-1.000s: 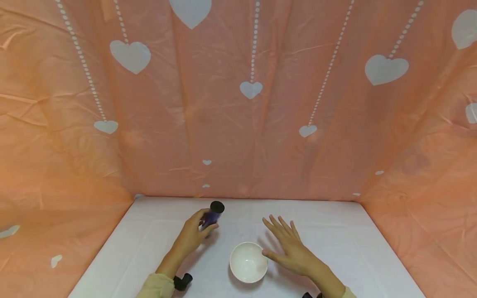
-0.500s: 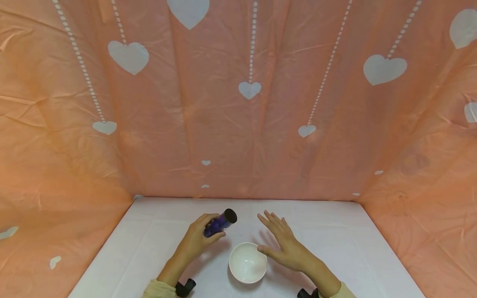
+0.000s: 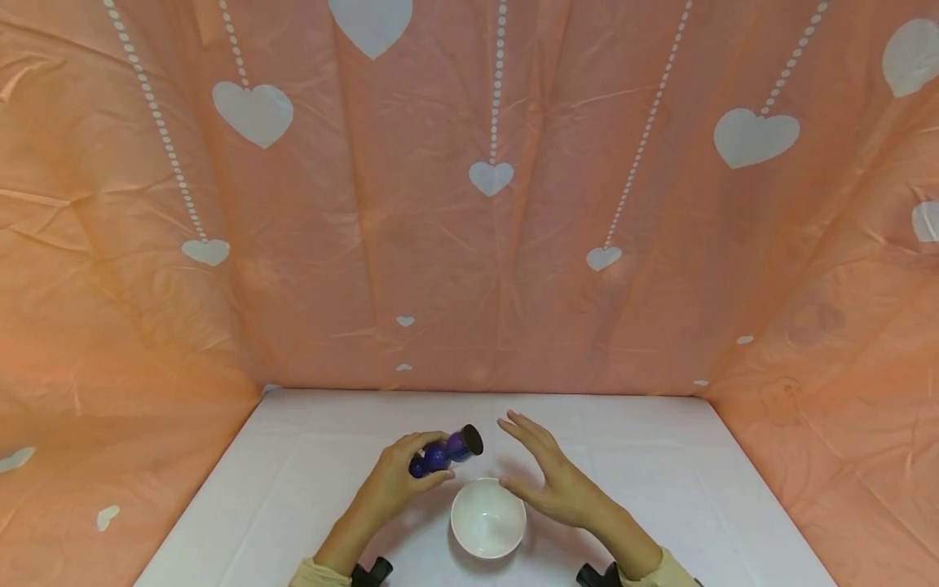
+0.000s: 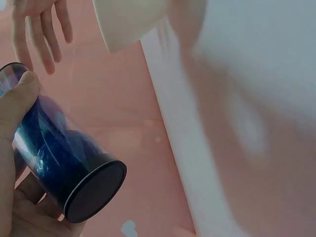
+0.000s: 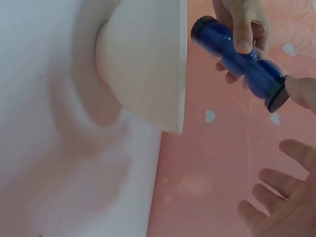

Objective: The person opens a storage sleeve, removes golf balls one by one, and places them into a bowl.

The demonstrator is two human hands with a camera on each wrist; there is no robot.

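Note:
A clear tube (image 3: 438, 457) with dark end caps holds blue balls. My left hand (image 3: 394, 479) grips it around its side above the table, left of the white bowl (image 3: 488, 522). It tilts, its near-side cap pointing right and up in the head view. In the left wrist view the thumb lies along the tube (image 4: 52, 140). My right hand (image 3: 561, 487) hovers to the right with fingers extended and spread, holding nothing. Its thumb is above the bowl's right rim. In the right wrist view that thumb overlaps the tube's cap (image 5: 277, 98), though the head view shows them apart.
The bowl stands upright on a white-covered table (image 3: 660, 465). Behind and at both sides hangs an orange sheet (image 3: 440, 244) printed with white hearts. Dark wrist-camera mounts (image 3: 372, 572) sit at both wrists.
My left hand has moved right and toward the bowl, tipping the tube from near upright to a slant. My right hand has drifted slightly left. The bowl has stayed put.

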